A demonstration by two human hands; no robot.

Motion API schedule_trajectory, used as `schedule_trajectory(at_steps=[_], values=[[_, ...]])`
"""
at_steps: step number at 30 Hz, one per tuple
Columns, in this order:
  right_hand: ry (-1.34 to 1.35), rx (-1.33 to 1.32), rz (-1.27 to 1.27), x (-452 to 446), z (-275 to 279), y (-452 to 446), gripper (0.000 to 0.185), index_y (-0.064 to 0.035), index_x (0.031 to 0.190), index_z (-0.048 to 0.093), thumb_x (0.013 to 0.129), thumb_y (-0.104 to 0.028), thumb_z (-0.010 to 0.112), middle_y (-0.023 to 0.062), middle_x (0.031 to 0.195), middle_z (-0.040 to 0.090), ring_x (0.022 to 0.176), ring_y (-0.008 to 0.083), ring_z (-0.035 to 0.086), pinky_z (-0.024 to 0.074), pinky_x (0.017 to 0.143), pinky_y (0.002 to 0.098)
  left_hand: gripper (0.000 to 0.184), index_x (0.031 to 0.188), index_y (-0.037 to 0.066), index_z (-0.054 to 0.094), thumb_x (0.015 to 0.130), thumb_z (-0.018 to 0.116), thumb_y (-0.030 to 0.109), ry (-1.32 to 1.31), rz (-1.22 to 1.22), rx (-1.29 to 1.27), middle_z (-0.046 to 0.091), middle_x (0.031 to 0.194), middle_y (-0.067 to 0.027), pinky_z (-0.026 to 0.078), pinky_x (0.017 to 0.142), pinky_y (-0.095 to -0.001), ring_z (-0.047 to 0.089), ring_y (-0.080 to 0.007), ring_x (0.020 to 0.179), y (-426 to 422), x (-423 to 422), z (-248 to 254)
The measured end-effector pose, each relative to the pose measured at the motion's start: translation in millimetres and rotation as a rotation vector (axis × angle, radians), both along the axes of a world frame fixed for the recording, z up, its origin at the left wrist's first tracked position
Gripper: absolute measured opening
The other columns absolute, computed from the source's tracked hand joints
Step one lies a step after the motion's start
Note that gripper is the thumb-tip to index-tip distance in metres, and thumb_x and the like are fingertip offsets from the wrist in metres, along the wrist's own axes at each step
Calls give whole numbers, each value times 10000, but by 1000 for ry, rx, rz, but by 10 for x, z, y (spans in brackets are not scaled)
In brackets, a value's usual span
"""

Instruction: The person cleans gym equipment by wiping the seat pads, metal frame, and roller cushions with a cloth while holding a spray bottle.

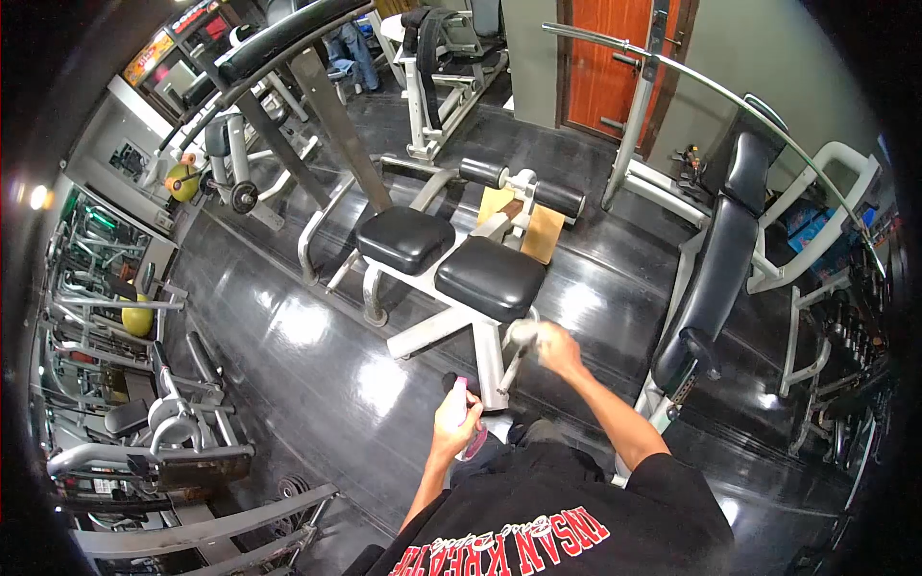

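The left hand (453, 422) had a closed grip on a pink object (461, 385), its middle hidden by the fingers. The right hand (559, 349) was at a pale, blurred item (524, 332) just beside the near corner of the right seat pad (490, 277); blur kept its grip from being told. Between the hands stood a pale frame post (488, 360), with a slanting leg (430, 331) reaching out to its left. Beyond, the left seat pad (404, 239) sat on the same frame, and two black rollers (483, 173) flanked its far end, near a yellowish board (544, 233). A long black bench (715, 278) blocked the right side, under a metal bar (744, 108). Machines and a yellow ball (136, 320) lined the left.
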State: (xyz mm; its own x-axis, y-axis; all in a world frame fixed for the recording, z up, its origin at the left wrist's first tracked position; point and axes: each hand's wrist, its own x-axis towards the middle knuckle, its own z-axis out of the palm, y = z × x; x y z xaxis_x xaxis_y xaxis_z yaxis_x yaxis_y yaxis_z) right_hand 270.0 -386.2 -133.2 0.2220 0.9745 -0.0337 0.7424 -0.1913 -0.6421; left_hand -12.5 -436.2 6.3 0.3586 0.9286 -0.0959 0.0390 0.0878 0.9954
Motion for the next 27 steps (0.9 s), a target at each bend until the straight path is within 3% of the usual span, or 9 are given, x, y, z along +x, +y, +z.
schedule_trajectory(at_steps=[4, 6, 7, 12, 15, 18, 22, 25, 27], values=[[24, 166, -98, 27, -58, 292, 427, -71, 1235, 598, 810, -39, 566, 222, 1221, 618, 1043, 414, 624, 517, 913, 479, 137, 1023, 0, 531, 921, 596, -65, -19, 43, -32, 623, 897, -104, 526, 577, -270, 621, -129, 636, -29, -66, -25], [-34, -218, 35, -246, -422, 235, 434, -71, 1231, 602, 803, -19, 551, 280, 1259, 577, 1089, 447, 590, 500, 948, 483, 119, 1010, 1, 537, 924, 612, -36, -30, 64, -23, 622, 851, -79, 519, 569, -265, 611, -115, 615, -43, -61, -5], [-194, 70, 18, -465, -801, 113, 444, -86, 1236, 609, 798, -37, 549, 315, 1338, 506, 1142, 470, 552, 484, 971, 505, 110, 997, 2, 544, 928, 628, -6, -44, 82, -19, 620, 806, -53, 512, 562, -259, 600, -100, 594, -41, -65, 15], [-361, -130, 398, -1143, -304, -606, 321, -173, 1147, 690, 848, -168, 575, 180, 1408, 498, 1218, 429, 492, 508, 899, 524, 109, 1008, 1, 544, 931, 621, -8, -36, 115, -28, 616, 798, -52, 511, 564, -257, 597, -97, 595, -6, -80, 55], [-153, 0, 469, -1119, -256, -729, 328, -145, 1173, 669, 869, -149, 546, 194, 1258, 609, 1106, 415, 590, 531, 840, 505, 106, 1006, 3, 546, 930, 619, -11, -47, 96, -47, 610, 797, -48, 510, 567, -255, 594, -94, 597, 25, -61, 50], [294, -218, 575, -806, -238, -484, 380, -119, 1236, 586, 871, -181, 500, 251, 959, 685, 875, 428, 670, 539, 796, 477, 97, 999, 5, 550, 930, 616, -13, -49, 74, -43, 601, 797, -42, 508, 571, -253, 592, -91, 600, 66, -28, 51], [320, -78, 122, -204, 53, -233, 411, -110, 1278, 572, 877, -180, 515, 226, 1049, 685, 951, 417, 662, 530, 849, 479, 79, 980, 6, 558, 929, 616, -13, -55, 70, -31, 589, 790, -35, 508, 573, -252, 590, -90, 596, 69, -21, 83], [33, 237, -114, 55, 31, 1, 399, -68, 1261, 581, 869, -138, 546, 219, 1225, 621, 1094, 404, 613, 494, 950, 468, 74, 973, 3, 562, 926, 612, -24, -35, 77, -14, 589, 794, -33, 511, 571, -253, 589, -91, 590, 40, -25, 97], [27, 128, -129, 17, 17, 139, 406, -58, 1261, 582, 862, -129, 555, 222, 1242, 610, 1086, 402, 618, 496, 943, 478, 78, 976, -1, 560, 923, 612, -26, -22, 86, -14, 589, 788, -29, 514, 571, -256, 593, -92, 592, 26, -11, 107]])
